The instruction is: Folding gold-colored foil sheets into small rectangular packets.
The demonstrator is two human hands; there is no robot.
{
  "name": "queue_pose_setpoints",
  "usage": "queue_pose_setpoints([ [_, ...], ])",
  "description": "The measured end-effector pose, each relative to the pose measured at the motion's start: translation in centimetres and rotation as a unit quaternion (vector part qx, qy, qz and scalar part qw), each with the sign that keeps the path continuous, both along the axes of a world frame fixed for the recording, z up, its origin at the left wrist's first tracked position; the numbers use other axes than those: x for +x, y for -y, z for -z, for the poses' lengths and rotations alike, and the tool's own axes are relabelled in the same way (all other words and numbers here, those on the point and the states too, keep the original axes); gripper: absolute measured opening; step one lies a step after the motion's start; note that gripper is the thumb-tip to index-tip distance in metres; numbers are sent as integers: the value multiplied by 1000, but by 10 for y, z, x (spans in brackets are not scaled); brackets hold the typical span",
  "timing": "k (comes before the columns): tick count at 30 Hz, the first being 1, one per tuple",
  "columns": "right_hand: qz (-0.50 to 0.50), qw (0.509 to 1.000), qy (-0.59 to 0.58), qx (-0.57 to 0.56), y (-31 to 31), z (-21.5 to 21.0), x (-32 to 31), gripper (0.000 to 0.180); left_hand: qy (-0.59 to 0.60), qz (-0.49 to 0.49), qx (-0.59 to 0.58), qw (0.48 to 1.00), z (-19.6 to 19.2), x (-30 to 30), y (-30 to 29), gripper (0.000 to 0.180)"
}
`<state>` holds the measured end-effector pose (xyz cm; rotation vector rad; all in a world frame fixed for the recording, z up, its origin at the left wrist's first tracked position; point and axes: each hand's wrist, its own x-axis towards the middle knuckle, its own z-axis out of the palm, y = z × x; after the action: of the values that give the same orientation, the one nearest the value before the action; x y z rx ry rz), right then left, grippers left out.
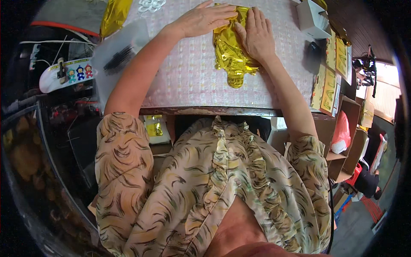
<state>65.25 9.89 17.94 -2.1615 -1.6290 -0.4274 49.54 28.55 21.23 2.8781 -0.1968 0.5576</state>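
Observation:
A shiny gold foil piece (229,53), which looks like a deflated foil balloon, lies wrinkled on the tablecloth at the far middle of the table. Its narrow rounded end points toward me. My left hand (204,19) reaches in from the left, its stretched fingers resting on the foil's upper left edge. Flat along the right side of the foil lies my right hand (257,38), fingers pointing away and thumb over the foil. Neither hand is closed around anything. The foil's far end is partly under my fingers and near the picture's edge.
The table (180,81) has a pink and white checked cloth. A white box (312,19), a dark computer mouse (314,49) and yellow printed packets (329,88) stand at its right. Clear plastic (117,55) and more gold foil (114,17) are at the left. Cardboard shelves (342,141) stand at the right.

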Motion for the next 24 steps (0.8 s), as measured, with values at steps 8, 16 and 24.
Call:
queue_pose_setpoints([
  [8,26,997,66,9,4,-28,-20,56,-117,-11,-74,990,1,-3,-4,51],
  [16,9,999,31,-6,1,5,1,64,-88,-107,-121,983,-18,-39,21,60],
  [24,17,998,-46,-46,2,-22,-15,65,-154,-144,-26,977,-28,-52,32,78],
])
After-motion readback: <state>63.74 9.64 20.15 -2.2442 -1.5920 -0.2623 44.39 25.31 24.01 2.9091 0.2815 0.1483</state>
